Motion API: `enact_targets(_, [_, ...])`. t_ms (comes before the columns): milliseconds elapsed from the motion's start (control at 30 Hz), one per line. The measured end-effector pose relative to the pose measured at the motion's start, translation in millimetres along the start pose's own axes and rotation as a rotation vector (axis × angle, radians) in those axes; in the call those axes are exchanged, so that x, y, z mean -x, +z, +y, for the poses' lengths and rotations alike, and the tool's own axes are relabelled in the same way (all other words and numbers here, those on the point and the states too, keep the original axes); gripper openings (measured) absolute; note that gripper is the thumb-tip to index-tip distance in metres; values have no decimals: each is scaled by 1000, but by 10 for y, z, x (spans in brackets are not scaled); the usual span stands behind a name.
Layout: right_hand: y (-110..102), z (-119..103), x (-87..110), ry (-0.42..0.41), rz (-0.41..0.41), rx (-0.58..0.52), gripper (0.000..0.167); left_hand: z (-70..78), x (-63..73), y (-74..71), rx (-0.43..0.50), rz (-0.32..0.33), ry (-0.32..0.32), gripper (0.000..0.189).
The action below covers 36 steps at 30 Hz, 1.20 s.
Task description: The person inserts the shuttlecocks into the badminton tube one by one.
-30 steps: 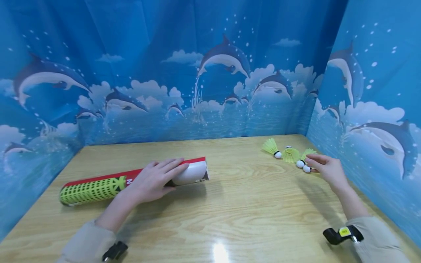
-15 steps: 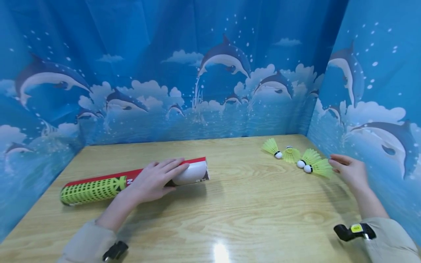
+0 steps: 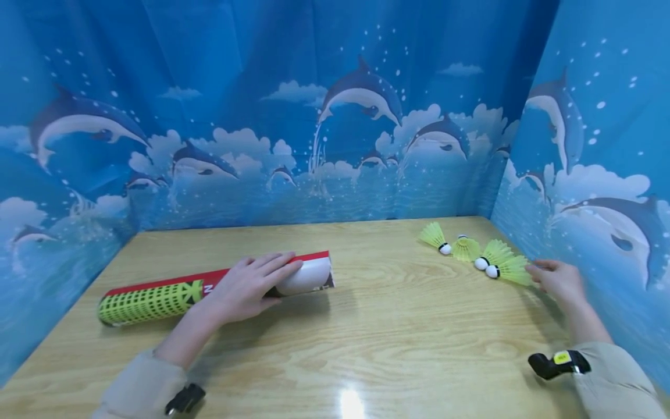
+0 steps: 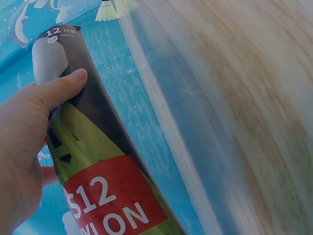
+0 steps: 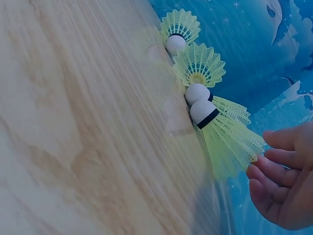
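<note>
Table (image 3: 398, 320), right edge nr far corner: R hand (image 3: 562, 285) half-open, fingertips at nearest shuttlecock (image 3: 515, 270), no grip visible, L hand (image 3: 251, 288) clasps tube (image 3: 149, 302)—prob. pick-up step, pinch needed nxt.

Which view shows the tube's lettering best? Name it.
The left wrist view: the lettering looms large, "S12" readable. Head shows small scraps, the left hand covering part of the tube; right wrist shows none.
</note>
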State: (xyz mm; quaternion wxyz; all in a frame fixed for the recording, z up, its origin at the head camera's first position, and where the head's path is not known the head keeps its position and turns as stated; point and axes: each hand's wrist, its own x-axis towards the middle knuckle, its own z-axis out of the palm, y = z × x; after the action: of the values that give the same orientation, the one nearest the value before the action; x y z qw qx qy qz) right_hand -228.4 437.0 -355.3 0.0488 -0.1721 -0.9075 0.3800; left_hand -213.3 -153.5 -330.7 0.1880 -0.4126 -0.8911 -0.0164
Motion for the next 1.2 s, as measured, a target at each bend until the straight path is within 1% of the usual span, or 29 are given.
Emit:
enact_targets(133, [30,-21,-9,26,4,47,61,-1,6,3,-11,5,5,84])
enact_targets(200, [40,-39,3,30,2,54,59,-3,9,1,-14,7,6,83])
enact_targets(233, [38,-42,13,15,-9,58,60,-2,8,-1,-13,8,7,83])
enact_targets(433, [49,-27,26,20,-14,43,57,1,3,-8,-10,4,2,84])
enact_targets(533, [38,5,10,23,-22,29,57,4,2,-10,-10,-2,2,84])
enact_targets(667, [13,29,-1,-3,-45,6,66,10,1,-14,-6,-5,-1,84])
enact_targets(700, [17,20,2,0,-29,7,66,12,1,-15,-4,-5,-2,84])
enact_targets(733, [16,5,13,-13,-34,7,68,12,4,-15,-4,-4,-2,84])
enact_targets(800, [23,-54,51,-43,-48,-6,70,10,10,-14,-3,-5,-4,84])
enact_targets(900, [49,-194,145,-90,-58,-22,67,7,19,-8,-2,-5,-5,84])
enact_targets(933, [53,-243,179,-117,-76,-28,67,6,20,-6,-2,-6,-5,84])
enact_targets(1033, [104,-387,248,-152,-66,-48,62,4,22,1,2,-8,-7,84])
enact_targets(1200, [204,-582,312,-212,-66,-127,55,-1,13,6,-2,-9,-10,84])
